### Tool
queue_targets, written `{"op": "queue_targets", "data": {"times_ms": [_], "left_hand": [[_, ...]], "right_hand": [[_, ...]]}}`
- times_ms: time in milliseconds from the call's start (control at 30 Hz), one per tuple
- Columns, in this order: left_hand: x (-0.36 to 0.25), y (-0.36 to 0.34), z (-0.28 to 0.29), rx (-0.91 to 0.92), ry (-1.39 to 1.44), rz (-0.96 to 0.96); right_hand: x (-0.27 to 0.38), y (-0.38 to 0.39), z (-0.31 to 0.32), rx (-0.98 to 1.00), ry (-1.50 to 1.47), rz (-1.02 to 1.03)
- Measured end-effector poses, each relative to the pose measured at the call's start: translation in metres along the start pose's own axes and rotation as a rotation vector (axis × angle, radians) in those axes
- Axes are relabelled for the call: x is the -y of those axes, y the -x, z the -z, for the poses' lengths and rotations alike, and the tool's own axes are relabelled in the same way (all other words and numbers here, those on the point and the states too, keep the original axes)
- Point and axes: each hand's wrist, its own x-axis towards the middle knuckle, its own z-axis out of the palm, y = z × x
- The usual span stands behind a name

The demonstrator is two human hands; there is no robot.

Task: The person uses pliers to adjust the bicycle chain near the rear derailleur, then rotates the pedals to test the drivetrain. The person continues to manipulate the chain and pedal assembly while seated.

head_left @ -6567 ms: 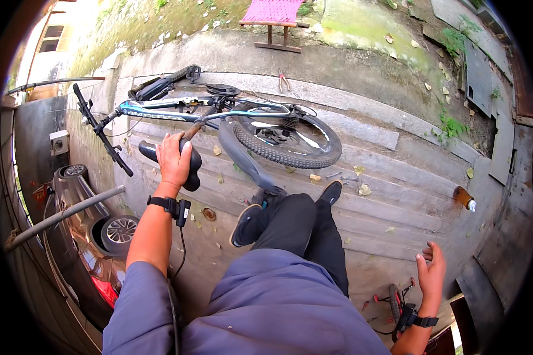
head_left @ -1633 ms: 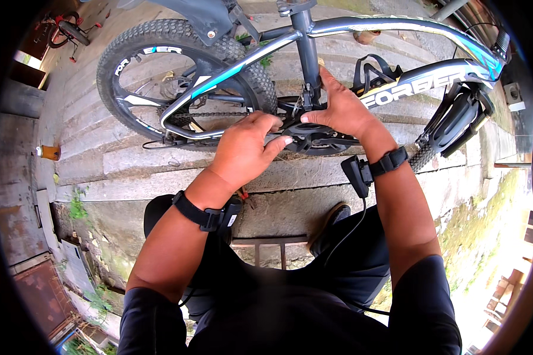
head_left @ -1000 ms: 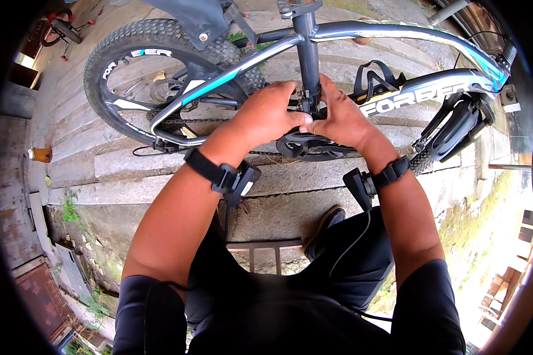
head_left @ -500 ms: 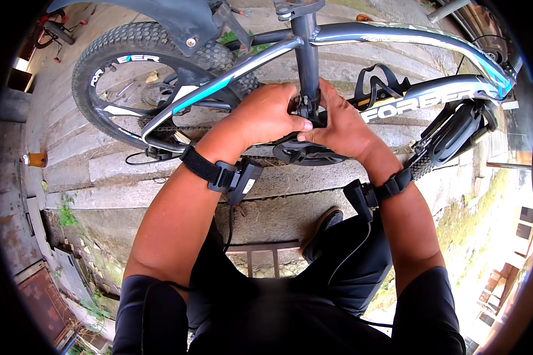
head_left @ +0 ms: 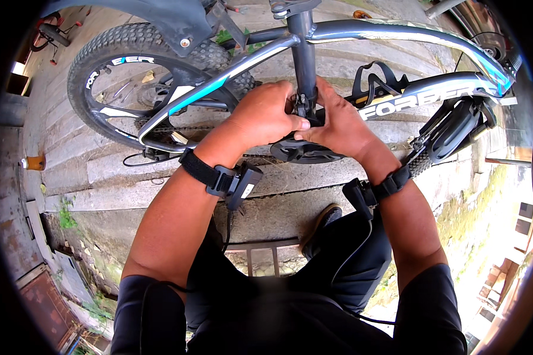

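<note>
A dark grey bicycle frame (head_left: 373,28) with white and blue trim stands across the view in front of me. Low on its upright seat tube (head_left: 304,65) sits the small metal front derailleur (head_left: 302,106). From the left, my left hand (head_left: 260,115) closes on it, fingers curled behind and thumb in front. My right hand (head_left: 346,127) grips from the other side, fingers reaching up behind the tube. The two thumb tips nearly meet below the derailleur. Just under them shows the black chainring (head_left: 302,152). The fingertips at the back are hidden.
The knobbly rear wheel (head_left: 95,56) is at left, under a dark mudguard (head_left: 154,18). A bottle cage (head_left: 376,83) sits on the down tube at right, near the front fork (head_left: 456,133). An orange-brown cup-like object (head_left: 35,163) stands far left on the concrete slabs (head_left: 219,177).
The bicycle appears slightly further left and higher in the view. Both hands keep their hold at the front derailleur, with barely any finger movement.
</note>
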Motion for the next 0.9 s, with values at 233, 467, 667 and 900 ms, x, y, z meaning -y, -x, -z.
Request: {"op": "queue_targets", "data": {"times_ms": [233,467,667,900], "left_hand": [[0.004,0.002,0.008,0.081,0.021,-0.042],[0.002,0.019,0.002,0.064,-0.243,-0.054],[-0.003,0.015,-0.005,0.023,-0.305,-0.051],[-0.004,0.018,-0.014,-0.054,-0.303,-0.088]], "right_hand": [[0.006,-0.008,0.011,0.143,-0.038,-0.109],[-0.010,-0.005,0.019,0.207,-0.100,-0.065],[-0.021,0.000,0.012,0.137,-0.163,-0.006],[-0.012,0.008,0.010,0.108,-0.160,-0.044]]}}
